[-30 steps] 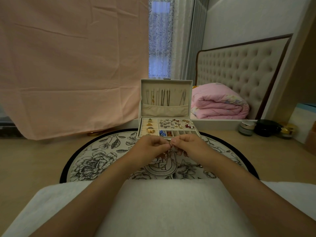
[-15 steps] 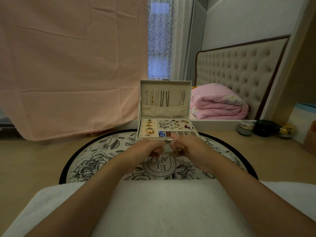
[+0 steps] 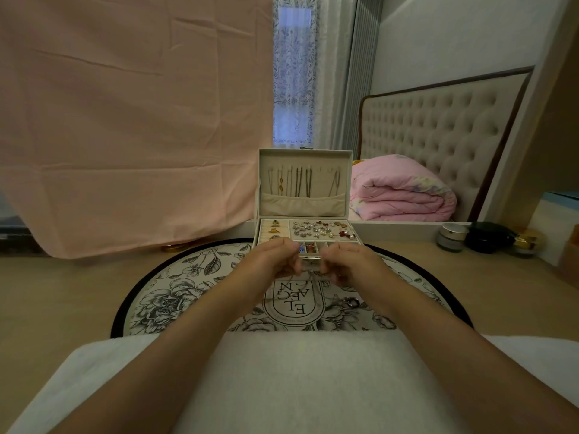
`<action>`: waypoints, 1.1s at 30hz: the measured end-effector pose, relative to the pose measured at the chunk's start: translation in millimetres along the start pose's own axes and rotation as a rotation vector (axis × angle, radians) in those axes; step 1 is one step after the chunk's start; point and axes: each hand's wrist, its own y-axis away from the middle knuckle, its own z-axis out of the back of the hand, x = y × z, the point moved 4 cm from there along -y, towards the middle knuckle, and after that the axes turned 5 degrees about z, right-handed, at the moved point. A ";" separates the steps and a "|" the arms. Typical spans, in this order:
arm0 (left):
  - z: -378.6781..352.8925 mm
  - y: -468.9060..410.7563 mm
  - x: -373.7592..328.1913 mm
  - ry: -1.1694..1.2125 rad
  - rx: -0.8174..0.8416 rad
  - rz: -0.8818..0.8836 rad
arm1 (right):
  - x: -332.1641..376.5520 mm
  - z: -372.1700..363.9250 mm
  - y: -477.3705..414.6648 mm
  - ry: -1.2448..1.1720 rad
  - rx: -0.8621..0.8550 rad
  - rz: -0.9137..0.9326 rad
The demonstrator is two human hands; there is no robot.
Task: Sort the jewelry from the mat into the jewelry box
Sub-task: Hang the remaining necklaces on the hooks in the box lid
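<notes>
Both hands, left hand (image 3: 272,259) and right hand (image 3: 351,262), pinch a thin chain (image 3: 314,272) just before the jewelry box (image 3: 257,234); next, probably, it needs careful hanging inside the lid (image 3: 319,186).

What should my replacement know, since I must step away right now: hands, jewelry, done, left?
Left hand and right hand each pinch a thin chain just in front of the open jewelry box, above the floral mat.
Done: necklaces hang inside its lid; rings and small pieces lie below.
Left: place this chain; a silvery piece lies on the mat, by the right forearm.
</notes>
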 end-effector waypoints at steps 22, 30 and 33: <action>7.5 0.7 10.4 -0.179 -0.107 0.246 | -14.3 -2.9 -1.8 0.156 -0.141 -0.154; 23.6 5.8 10.8 -0.273 -0.337 0.102 | -14.7 -14.6 2.0 0.110 -0.006 -0.150; 30.7 10.9 13.5 -0.516 -0.380 0.060 | -15.5 -23.3 1.7 0.096 0.011 -0.142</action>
